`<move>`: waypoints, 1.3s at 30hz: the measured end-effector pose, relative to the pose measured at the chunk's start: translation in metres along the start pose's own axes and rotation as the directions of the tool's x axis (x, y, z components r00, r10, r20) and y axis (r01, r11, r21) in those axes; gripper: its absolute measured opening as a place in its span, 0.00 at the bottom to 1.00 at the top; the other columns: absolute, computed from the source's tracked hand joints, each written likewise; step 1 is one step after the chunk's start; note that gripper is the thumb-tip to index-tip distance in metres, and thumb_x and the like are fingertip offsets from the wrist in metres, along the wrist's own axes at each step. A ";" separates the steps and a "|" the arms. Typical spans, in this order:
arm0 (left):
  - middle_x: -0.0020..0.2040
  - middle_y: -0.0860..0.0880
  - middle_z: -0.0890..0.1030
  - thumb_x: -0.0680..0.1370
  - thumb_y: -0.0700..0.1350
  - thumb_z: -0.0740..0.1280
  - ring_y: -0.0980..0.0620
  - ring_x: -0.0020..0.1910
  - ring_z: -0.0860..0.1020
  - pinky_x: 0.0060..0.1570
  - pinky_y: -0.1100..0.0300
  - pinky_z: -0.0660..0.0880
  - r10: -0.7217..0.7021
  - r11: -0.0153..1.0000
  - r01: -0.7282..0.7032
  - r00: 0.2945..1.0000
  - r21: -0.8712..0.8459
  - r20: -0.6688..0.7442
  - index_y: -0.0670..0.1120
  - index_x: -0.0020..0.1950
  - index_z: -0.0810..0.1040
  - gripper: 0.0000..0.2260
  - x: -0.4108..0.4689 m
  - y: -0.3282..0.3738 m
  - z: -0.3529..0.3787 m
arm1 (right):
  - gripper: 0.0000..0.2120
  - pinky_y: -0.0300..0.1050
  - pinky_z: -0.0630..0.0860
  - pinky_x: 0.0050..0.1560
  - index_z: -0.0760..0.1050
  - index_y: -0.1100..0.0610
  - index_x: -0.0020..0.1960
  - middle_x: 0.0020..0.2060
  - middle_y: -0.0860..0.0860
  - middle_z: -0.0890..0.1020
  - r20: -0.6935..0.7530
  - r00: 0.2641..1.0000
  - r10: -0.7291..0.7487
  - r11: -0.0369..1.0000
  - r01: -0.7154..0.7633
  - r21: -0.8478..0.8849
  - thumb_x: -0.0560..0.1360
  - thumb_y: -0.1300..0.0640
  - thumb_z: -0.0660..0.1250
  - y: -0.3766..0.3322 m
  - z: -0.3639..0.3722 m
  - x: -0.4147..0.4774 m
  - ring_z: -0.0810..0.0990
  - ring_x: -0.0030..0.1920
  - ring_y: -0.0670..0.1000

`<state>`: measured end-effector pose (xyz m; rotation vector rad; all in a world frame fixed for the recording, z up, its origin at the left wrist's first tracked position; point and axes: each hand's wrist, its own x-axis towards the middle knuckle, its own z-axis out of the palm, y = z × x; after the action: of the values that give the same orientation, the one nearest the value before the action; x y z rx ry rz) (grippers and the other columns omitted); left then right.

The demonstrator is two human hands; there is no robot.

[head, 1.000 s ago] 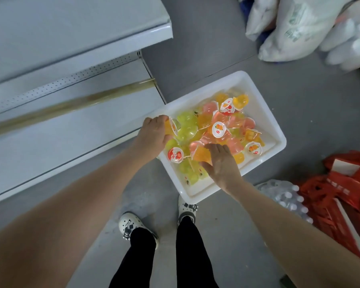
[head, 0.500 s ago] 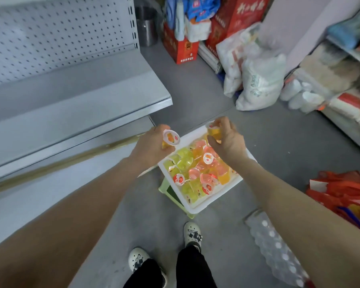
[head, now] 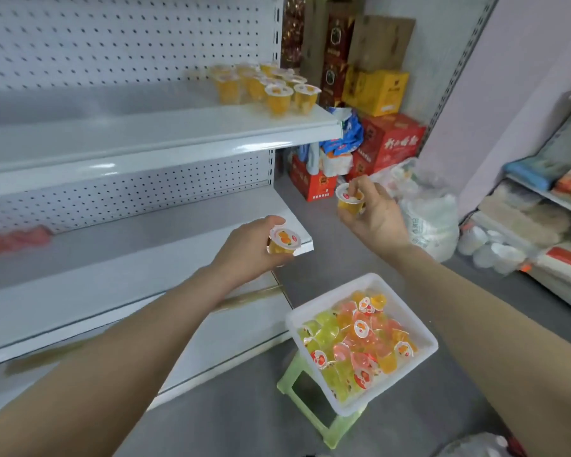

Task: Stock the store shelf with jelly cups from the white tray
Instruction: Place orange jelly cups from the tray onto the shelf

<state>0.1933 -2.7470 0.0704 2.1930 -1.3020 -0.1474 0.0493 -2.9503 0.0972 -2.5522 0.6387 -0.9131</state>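
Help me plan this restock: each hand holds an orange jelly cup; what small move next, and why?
Probably raise the left hand and set its orange jelly cup beside the orange cups grouped on the upper shelf; the right hand grips a second cup.

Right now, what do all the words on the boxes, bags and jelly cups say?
Nothing here reads clearly.
Large red box: big white Chinese characters, too blurred to read.
Yellow box: dark print, too small.
White sack: greenish print, blurred.
Jelly cup in the left hand: fruit picture on the lid, no readable words.
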 end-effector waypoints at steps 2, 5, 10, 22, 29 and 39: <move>0.57 0.54 0.80 0.69 0.57 0.75 0.52 0.51 0.78 0.52 0.57 0.74 -0.006 1.000 0.005 0.999 -0.003 -0.052 0.54 0.68 0.70 0.30 0.003 -0.001 -0.025 | 0.14 0.44 0.64 0.41 0.69 0.57 0.53 0.45 0.53 0.76 0.002 0.999 -0.039 0.999 0.039 0.032 0.73 0.53 0.71 -0.019 -0.003 0.018 0.75 0.43 0.57; 0.53 0.57 0.80 0.68 0.56 0.76 0.55 0.49 0.79 0.48 0.59 0.74 -0.024 0.999 0.018 0.990 -0.051 -0.138 0.56 0.64 0.71 0.27 0.011 -0.002 -0.061 | 0.16 0.48 0.69 0.39 0.68 0.54 0.51 0.46 0.52 0.78 0.001 0.995 -0.099 0.991 0.098 0.091 0.74 0.47 0.71 -0.045 -0.007 0.049 0.76 0.41 0.55; 0.52 0.55 0.81 0.69 0.57 0.75 0.54 0.47 0.79 0.46 0.59 0.74 -0.056 0.997 0.041 0.959 -0.061 -0.278 0.55 0.60 0.73 0.23 0.032 -0.010 -0.108 | 0.15 0.50 0.68 0.41 0.66 0.53 0.49 0.43 0.51 0.77 -0.001 0.983 -0.184 0.980 0.184 0.070 0.75 0.47 0.69 -0.080 -0.003 0.109 0.73 0.42 0.55; 0.51 0.53 0.82 0.69 0.55 0.76 0.53 0.47 0.80 0.49 0.56 0.75 -0.144 0.989 0.121 0.895 -0.081 -0.422 0.53 0.58 0.75 0.21 0.109 -0.051 -0.168 | 0.15 0.49 0.64 0.46 0.71 0.52 0.46 0.43 0.52 0.79 0.129 0.941 -0.314 0.926 0.333 -0.175 0.70 0.45 0.72 -0.122 0.054 0.257 0.73 0.53 0.58; 0.50 0.52 0.83 0.68 0.55 0.76 0.52 0.46 0.80 0.48 0.56 0.76 -0.187 0.982 0.170 0.882 -0.077 -0.432 0.52 0.58 0.75 0.21 0.137 -0.070 -0.172 | 0.15 0.50 0.61 0.54 0.72 0.49 0.46 0.45 0.52 0.75 0.236 0.933 -0.272 0.884 0.339 -0.321 0.70 0.40 0.69 -0.121 0.089 0.286 0.68 0.62 0.57; 0.48 0.53 0.82 0.69 0.55 0.76 0.53 0.44 0.77 0.43 0.60 0.72 -0.170 0.985 0.164 0.896 -0.052 -0.411 0.52 0.58 0.75 0.21 0.155 -0.067 -0.166 | 0.17 0.53 0.62 0.57 0.75 0.49 0.47 0.49 0.52 0.82 0.242 0.914 -0.325 0.869 0.390 -0.305 0.72 0.35 0.66 -0.112 0.099 0.293 0.68 0.63 0.58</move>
<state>0.3873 -2.7818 0.2018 2.1670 -0.8727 0.2327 0.3494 -2.9921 0.2246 -3.1039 0.2887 -0.7059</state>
